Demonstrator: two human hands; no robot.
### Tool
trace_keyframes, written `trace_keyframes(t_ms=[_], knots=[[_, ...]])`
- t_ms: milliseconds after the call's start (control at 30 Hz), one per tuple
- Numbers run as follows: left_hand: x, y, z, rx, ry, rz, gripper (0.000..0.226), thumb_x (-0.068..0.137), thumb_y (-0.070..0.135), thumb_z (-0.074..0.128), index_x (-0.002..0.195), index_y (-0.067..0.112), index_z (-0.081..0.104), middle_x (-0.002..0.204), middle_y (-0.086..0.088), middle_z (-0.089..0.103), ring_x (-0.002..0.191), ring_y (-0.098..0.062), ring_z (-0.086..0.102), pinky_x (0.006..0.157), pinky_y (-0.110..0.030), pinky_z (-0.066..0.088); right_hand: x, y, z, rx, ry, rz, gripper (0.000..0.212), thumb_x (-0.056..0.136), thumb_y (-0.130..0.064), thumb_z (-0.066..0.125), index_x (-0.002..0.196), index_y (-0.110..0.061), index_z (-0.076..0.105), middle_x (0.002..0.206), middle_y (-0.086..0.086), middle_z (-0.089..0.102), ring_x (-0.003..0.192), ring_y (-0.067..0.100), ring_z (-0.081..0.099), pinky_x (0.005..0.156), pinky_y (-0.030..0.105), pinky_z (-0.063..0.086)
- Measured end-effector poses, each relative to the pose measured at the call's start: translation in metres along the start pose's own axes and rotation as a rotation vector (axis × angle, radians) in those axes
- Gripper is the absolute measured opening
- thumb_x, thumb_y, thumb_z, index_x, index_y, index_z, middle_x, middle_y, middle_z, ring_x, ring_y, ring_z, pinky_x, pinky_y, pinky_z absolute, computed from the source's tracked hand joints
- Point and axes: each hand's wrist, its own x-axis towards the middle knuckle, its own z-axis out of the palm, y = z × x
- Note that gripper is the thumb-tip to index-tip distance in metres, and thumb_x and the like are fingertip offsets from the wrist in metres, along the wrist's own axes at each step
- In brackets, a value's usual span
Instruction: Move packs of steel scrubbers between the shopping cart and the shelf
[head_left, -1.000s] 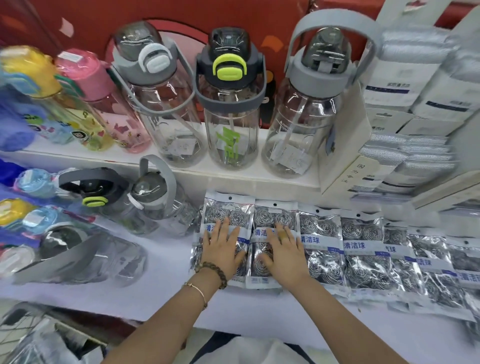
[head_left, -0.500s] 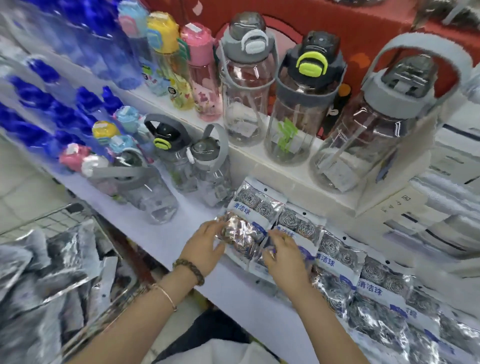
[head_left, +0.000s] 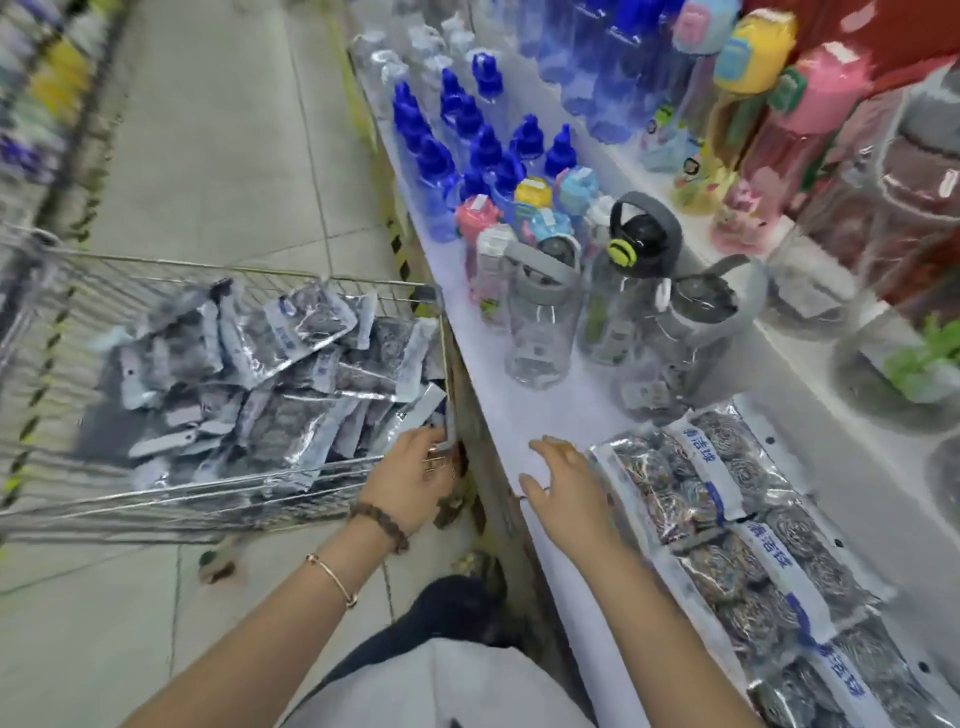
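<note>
Found a row of scrubber packs (head_left: 727, 499) lying flat and overlapping along the front edge of the shelf (head_left: 550, 410). Found a loose pile of packs (head_left: 249, 374) inside the shopping cart (head_left: 156, 262), which is drawn up against that same front edge.

Noted right hand (head_left: 566, 483) spread, palm down over bare shelf just beside the row's end pack, holding nothing. Noted left hand (head_left: 410, 483) at the cart's near right corner, fingers bent at the rim beside the pile; cannot tell whether gripping anything.

Observed clear grey-handled bottles (head_left: 540, 322) crowding the shelf beyond the row, and blue-capped bottles (head_left: 452, 140) farther along.
</note>
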Motion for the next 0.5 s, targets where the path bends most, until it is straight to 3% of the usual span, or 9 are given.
trace_keyframes(t_ms=[133,267,500], knots=[[-0.013,-0.028,-0.021,-0.004,0.081,-0.129,0.041,0.09,0.024,0.053,0.13,0.02,0.045,0.135,0.001,0.044,0.112,-0.018,0.052,0.093,-0.027,0.041,0.019,-0.033,0.02,-0.03,-0.079,-0.103,0.046,0.093,-0.023,0.055,0.137,-0.013,0.046,0.144,0.006,0.042,0.133,0.021,0.035,0.108,0.025,0.025],[-0.021,-0.058,-0.04,-0.037,0.126,-0.221,0.04,0.09,0.026,0.052,0.13,0.023,0.045,0.134,0.001,0.043,0.101,-0.021,0.057,0.089,-0.033,0.046,0.035,-0.064,0.041,-0.052,-0.156,-0.163,0.049,0.093,-0.026,0.054,0.14,-0.015,0.042,0.146,0.006,0.039,0.134,0.02,0.035,0.11,0.029,0.028],[-0.014,-0.121,-0.079,-0.075,0.181,-0.322,0.04,0.091,0.023,0.053,0.129,0.02,0.045,0.131,0.0,0.045,0.116,-0.017,0.047,0.096,-0.03,0.04,0.072,-0.114,0.091,-0.079,-0.237,-0.213,0.048,0.093,-0.024,0.054,0.139,-0.017,0.042,0.142,0.003,0.043,0.129,0.018,0.04,0.104,0.029,0.034]])
